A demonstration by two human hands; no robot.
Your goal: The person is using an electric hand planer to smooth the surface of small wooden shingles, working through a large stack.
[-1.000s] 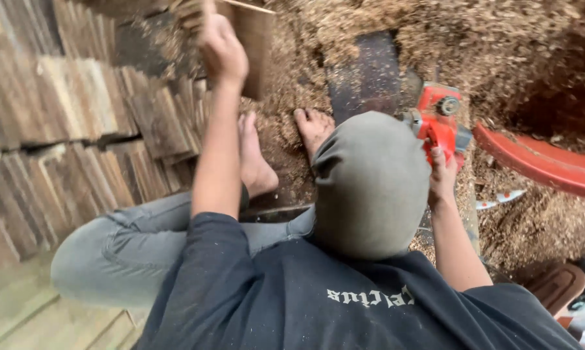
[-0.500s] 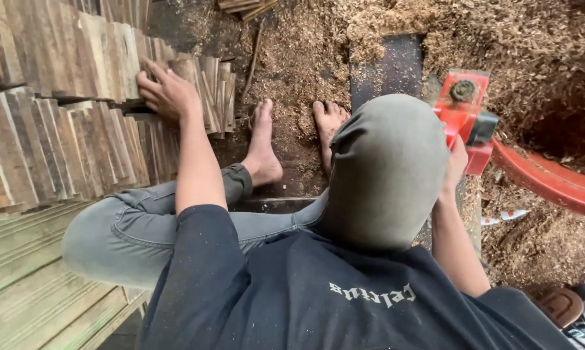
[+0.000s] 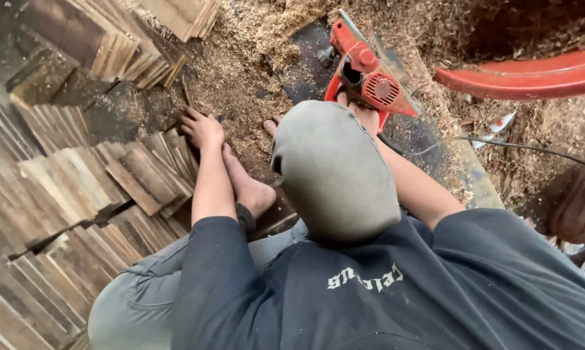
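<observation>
My left hand [image 3: 202, 127] reaches forward and lies palm down, fingers spread, on the ends of thin wooden slats [image 3: 137, 178] stacked in rows at the left. It holds nothing that I can see. My right hand [image 3: 365, 114] is partly hidden behind a grey cap [image 3: 334, 172] and grips the handle of a red electric planer [image 3: 370, 78], which rests on a dark board [image 3: 305, 71] among sawdust. My bare foot [image 3: 248, 189] lies under the left forearm.
Another slat pile [image 3: 176, 18] lies at the top. A red curved pipe [image 3: 519, 72] crosses the upper right, with a black cable [image 3: 532, 146] below it. A brown rounded object [image 3: 574, 207] sits at the right edge. Sawdust [image 3: 240, 58] covers the ground.
My left hand, which held a wooden piece up a second ago, came down onto the slat stack and now rests further along it. The view has swung, showing the planer larger.
</observation>
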